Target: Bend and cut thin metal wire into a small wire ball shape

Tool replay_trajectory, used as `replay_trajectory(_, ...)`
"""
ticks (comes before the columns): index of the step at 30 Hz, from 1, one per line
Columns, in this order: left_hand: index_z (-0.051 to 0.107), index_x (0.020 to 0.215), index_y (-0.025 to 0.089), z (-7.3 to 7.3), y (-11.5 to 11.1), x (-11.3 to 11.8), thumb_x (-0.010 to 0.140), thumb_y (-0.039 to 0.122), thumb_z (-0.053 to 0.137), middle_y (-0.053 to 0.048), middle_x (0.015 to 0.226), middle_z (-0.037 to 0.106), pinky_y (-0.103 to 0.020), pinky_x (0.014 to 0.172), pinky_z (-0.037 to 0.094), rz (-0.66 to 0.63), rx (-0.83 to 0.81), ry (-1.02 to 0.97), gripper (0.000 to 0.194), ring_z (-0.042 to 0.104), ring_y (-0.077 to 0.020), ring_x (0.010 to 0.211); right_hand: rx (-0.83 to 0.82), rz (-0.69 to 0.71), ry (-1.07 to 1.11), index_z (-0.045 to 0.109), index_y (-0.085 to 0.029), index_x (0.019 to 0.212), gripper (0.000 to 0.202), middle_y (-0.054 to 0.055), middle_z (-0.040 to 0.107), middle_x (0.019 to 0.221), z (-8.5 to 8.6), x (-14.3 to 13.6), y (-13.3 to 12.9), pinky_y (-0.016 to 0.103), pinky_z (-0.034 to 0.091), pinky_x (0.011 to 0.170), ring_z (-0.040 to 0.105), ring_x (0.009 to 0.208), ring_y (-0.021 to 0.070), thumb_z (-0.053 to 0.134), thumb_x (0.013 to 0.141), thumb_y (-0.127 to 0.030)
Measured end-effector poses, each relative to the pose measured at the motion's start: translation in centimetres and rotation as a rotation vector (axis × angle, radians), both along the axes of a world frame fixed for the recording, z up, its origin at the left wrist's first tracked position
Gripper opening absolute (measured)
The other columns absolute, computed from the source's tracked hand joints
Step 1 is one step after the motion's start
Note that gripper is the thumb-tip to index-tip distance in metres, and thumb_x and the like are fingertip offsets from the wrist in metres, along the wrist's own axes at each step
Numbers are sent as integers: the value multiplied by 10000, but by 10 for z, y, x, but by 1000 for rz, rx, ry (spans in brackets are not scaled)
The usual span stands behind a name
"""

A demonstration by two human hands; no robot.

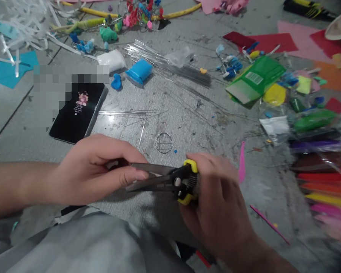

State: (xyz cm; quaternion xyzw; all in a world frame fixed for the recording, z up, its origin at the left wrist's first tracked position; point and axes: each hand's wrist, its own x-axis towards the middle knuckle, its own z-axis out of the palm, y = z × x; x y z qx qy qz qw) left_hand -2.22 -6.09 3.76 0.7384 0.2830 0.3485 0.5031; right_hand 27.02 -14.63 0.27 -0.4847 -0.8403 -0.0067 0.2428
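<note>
My right hand (216, 197) is wrapped round the yellow and black handles of a pair of snips (177, 182), whose blades point left and stand apart. At the blades, my left hand (102, 170) has its thumb and forefinger pressed together, the thumb tip lying between the two blades. What the left fingers pinch is too small and hidden to name. Beyond the snips a small round wire ring with crossed wires (164, 143) lies flat on the grey table (199, 132). A short thin wire (142, 132) lies left of the ring.
A black phone (78, 110) lies at the left, near thin wires (127, 113). Farther back are a blue packet (139, 71), a white packet (111, 60) and a wire bundle (170, 64). Right: a green packet (257, 79), coloured clay packs (324, 176), a pink tool (242, 163) and a purple stick (269, 223).
</note>
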Motion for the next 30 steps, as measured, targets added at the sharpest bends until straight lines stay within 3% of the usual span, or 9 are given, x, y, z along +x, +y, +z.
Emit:
replay_trajectory(3, 868, 1097, 151, -4, 7, -5, 1132, 83, 917, -53, 854, 937, -164, 681, 703, -122, 134, -62, 91, 850, -122, 659, 54, 3, -11, 720, -90, 1575, 551, 307, 870, 1270, 1, 3, 6, 707, 804, 881, 890, 1113, 489, 662, 1068, -299)
replay_trajectory(7, 842, 1213, 132, -6, 12, -12, 1122, 67, 922, -114, 965, 955, -223, 767, 770, -271, 199, -60, 137, 918, -175, 790, 108, 12, -23, 738, -132, 1530, 533, 261, 888, 1211, 4, 5, 8, 661, 800, 843, 902, 1055, 460, 698, 1033, -322)
replay_trajectory(11, 816, 1214, 132, -9, 9, -13, 1169, 110, 887, -108, 966, 921, -227, 743, 752, -243, 206, -83, 86, 886, -167, 780, 88, 13, -19, 734, -193, 1478, 470, 202, 909, 1149, 7, 6, 7, 632, 795, 790, 908, 962, 424, 666, 1029, -317)
replay_trajectory(17, 823, 1188, 115, -11, 9, -11, 1173, 107, 892, -79, 934, 868, -210, 740, 704, -249, 221, -96, 71, 821, -133, 773, 96, 32, -8, 744, -171, 1475, 538, 230, 916, 1178, 4, 8, 6, 678, 801, 870, 918, 1041, 462, 700, 953, -293)
replay_trajectory(20, 820, 1156, 104, -10, 7, -10, 1175, 103, 882, -88, 951, 866, -195, 780, 721, -238, 234, -94, 65, 828, -125, 799, 99, 43, 1, 742, -172, 1478, 545, 216, 917, 1171, 2, 9, 5, 669, 782, 873, 902, 1036, 451, 695, 946, -281)
replay_trajectory(25, 804, 1153, 133, -7, 6, -10, 1211, 155, 843, -62, 882, 826, -213, 720, 700, -231, 271, -57, 73, 790, -131, 735, 90, 47, 0, 749, -191, 1453, 477, 182, 921, 1148, 3, 9, 5, 630, 752, 882, 886, 1024, 421, 663, 990, -263)
replay_trajectory(30, 780, 1157, 159, -7, 6, -12, 1232, 169, 821, -37, 872, 796, -219, 708, 679, -234, 280, -39, 86, 755, -124, 728, 80, 79, 12, 752, -182, 1432, 490, 160, 910, 1118, 4, 9, 6, 590, 745, 845, 879, 984, 391, 671, 954, -248)
